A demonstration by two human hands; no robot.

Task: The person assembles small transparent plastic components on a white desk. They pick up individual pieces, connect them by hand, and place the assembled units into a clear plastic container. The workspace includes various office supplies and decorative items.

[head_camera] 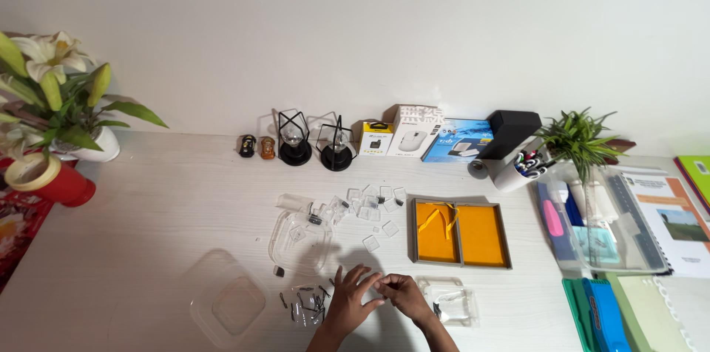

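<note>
— What's laid out in front of you, biggest first?

— The white tabletop (148, 211) carries it all. At my right sits a clear bin (643, 245) of stationery, with a printed report (677, 222) beside it. In the middle lies a shallow grey box (460, 234) with two orange compartments. Against the wall stand a white mouse carton (414, 130), a flat blue package (458, 139) and a small yellow-and-black box (376, 137).

— And your hands?

— My left hand (350, 300) and right hand (405, 294) meet at the near edge, fingertips pinched narrowly on a tiny clear piece (378, 285); I cannot tell exactly what it is. Clear plastic squares (373, 208) lie scattered just beyond, an empty clear lid (229, 304) sits left, a clear pouch (451, 302) right.
</note>
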